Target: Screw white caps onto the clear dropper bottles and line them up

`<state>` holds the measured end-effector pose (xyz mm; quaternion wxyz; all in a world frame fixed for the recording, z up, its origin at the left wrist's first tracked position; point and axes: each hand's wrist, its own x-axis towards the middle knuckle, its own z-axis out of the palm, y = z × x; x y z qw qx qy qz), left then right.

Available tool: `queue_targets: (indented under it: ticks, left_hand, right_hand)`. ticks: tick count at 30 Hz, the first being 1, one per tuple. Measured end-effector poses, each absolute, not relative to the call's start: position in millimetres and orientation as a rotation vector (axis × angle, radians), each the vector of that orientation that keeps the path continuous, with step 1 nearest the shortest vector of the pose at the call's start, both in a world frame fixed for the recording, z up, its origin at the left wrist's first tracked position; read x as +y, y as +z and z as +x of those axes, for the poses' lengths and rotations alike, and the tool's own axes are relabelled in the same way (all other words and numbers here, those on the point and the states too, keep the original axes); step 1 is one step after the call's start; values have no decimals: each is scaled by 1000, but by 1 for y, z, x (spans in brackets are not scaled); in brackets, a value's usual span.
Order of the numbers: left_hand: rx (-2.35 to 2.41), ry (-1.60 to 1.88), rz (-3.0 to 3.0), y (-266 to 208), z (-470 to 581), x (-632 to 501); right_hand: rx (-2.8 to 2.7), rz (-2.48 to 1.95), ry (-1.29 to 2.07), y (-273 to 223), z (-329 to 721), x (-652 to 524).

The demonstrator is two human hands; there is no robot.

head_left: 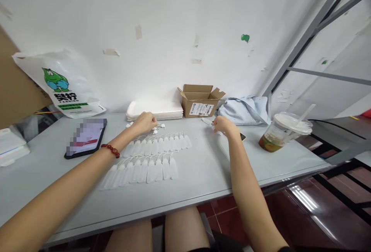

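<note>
Picking from the small white caps (159, 127) beside its curled fingers, the left hand (145, 122) works best taking one; the right hand (222, 124) pinches a white tag piece (207, 121).

Before you, mid-table (203, 171), lie two rows of pouches (150, 155); tablet (86, 137) at the left, box (199, 100) at the back edge, cup (282, 132) at the right.

White pouches (150, 159), red bracelet (110, 150)
</note>
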<state>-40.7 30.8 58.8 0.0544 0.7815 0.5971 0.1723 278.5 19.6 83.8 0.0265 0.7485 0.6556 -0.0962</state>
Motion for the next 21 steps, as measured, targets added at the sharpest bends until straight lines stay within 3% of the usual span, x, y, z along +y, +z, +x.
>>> queue_targets:
  ticks: [3, 8, 11, 13, 15, 18, 21]
  left_hand:
    - [1805, 686, 2368, 64, -44, 22]
    - [1673, 1439, 2263, 67, -50, -12]
    - [1624, 1619, 2184, 69, -53, -33]
    - [1607, 1652, 2098, 71, -54, -43]
    - [1589, 1655, 2023, 74, -53, -48]
    - [1550, 1638, 2031, 76, -49, -52]
    - [1478, 1635, 2043, 73, -43, -53]
  right_hand:
    - [2033, 2286, -303, 79, 271, 21]
    - [2246, 2199, -337, 79, 255, 19]
    - [2576, 2160, -431, 82, 239, 14]
    - [2945, 2127, -757, 83, 222, 8]
    - [3152, 1999, -1364, 81, 203, -1]
    - [3065, 1613, -2179, 78, 174, -18]
    - [2904, 1405, -2554, 74, 154, -33]
